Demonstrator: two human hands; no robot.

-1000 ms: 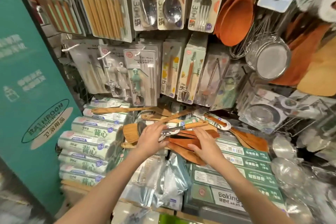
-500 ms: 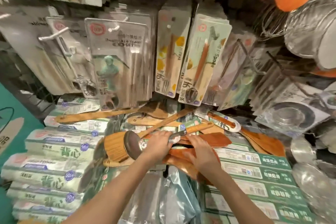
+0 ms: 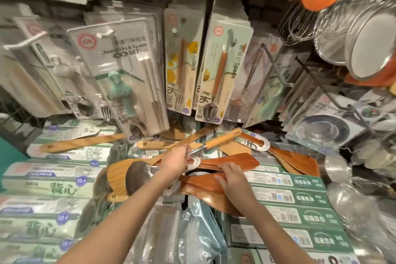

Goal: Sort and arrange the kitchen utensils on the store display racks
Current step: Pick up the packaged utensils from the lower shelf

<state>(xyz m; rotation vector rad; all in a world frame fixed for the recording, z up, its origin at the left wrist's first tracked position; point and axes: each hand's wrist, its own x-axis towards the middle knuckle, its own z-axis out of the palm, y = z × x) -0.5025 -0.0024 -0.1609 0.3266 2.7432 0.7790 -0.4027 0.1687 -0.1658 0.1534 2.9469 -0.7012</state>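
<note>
The left hand (image 3: 176, 162) curls round the metal stem of a wooden-handled ladle (image 3: 216, 141); the right hand (image 3: 230, 180) rests flat-fingered on a dark wooden spatula (image 3: 235, 162)

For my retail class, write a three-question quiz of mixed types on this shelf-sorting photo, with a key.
1. True or false: the left hand grips the metal ladle by its stem.
2. The right hand rests on: A) a whisk B) a dark wooden spatula C) a strainer.
3. Fill in: the ladle's handle is made of ____.

Key: 1 true; 2 B; 3 wood.
</note>
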